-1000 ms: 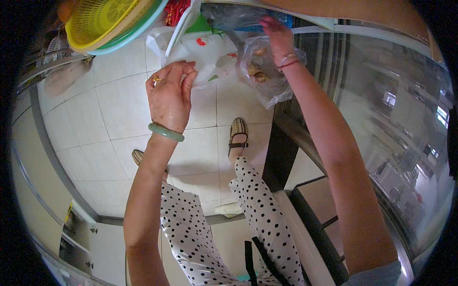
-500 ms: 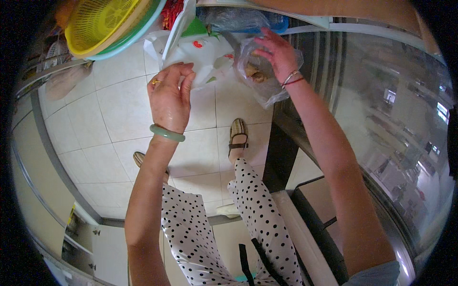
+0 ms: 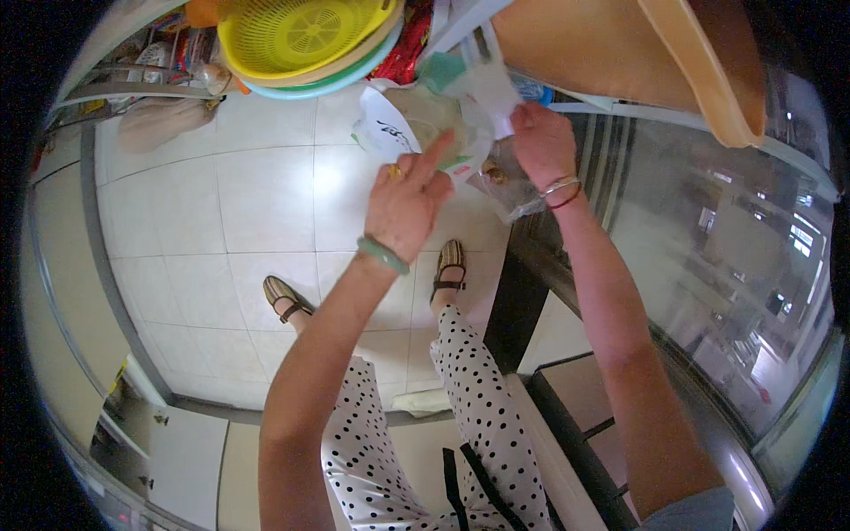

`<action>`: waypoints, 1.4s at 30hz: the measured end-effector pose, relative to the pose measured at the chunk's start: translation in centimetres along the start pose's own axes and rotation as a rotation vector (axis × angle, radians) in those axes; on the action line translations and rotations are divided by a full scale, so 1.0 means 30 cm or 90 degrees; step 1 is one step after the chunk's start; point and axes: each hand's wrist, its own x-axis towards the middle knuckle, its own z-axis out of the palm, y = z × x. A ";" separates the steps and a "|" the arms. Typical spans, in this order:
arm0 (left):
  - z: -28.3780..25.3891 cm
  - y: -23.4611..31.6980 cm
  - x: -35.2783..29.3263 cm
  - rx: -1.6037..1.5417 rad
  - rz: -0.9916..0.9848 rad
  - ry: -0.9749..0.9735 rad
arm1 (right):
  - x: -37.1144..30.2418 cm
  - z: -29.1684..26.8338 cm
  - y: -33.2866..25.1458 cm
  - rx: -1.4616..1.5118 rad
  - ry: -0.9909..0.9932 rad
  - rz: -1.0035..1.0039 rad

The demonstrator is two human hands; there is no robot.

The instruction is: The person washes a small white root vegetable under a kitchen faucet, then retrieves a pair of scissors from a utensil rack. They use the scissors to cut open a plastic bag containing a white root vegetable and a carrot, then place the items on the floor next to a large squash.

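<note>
A white plastic bag (image 3: 381, 121) with green and red print hangs ahead of me, its mouth spread. My right hand (image 3: 542, 146) is closed on the bag's right side, pulling it up. At the bag's near side is my left hand (image 3: 409, 202), index finger stretched over the opening and other fingers partly bent; whether it touches the plastic is unclear. Below my right hand hangs a clear plastic bag (image 3: 518, 199) with brown lumps (image 3: 493, 173) in it, partly covered by the white bag. What lies inside the white bag is hard to make out.
Stacked at the far left are a yellow colander (image 3: 310, 40) and a light blue basin (image 3: 341, 80), beside red packets (image 3: 407, 49). A tan board-like surface (image 3: 602, 53) juts in at far right. Glass panels (image 3: 691, 230) line the right; a cabinet door (image 3: 186, 460) stands ajar lower left.
My right hand, spread before, has closed on the white bag and lifted its edge. My left hand has moved right to the bag's mouth. The view has shifted, so the basins appear further right.
</note>
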 end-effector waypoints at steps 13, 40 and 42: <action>-0.078 -0.170 -0.082 -0.098 -0.104 0.128 | -0.002 0.043 0.113 0.252 0.016 0.252; -0.203 -0.031 -0.020 -0.168 -0.080 0.158 | 0.241 -0.009 -0.198 -0.049 -0.054 0.100; -0.158 -0.044 0.086 -0.090 -0.003 0.137 | 0.241 0.056 -0.119 -0.038 -0.010 0.047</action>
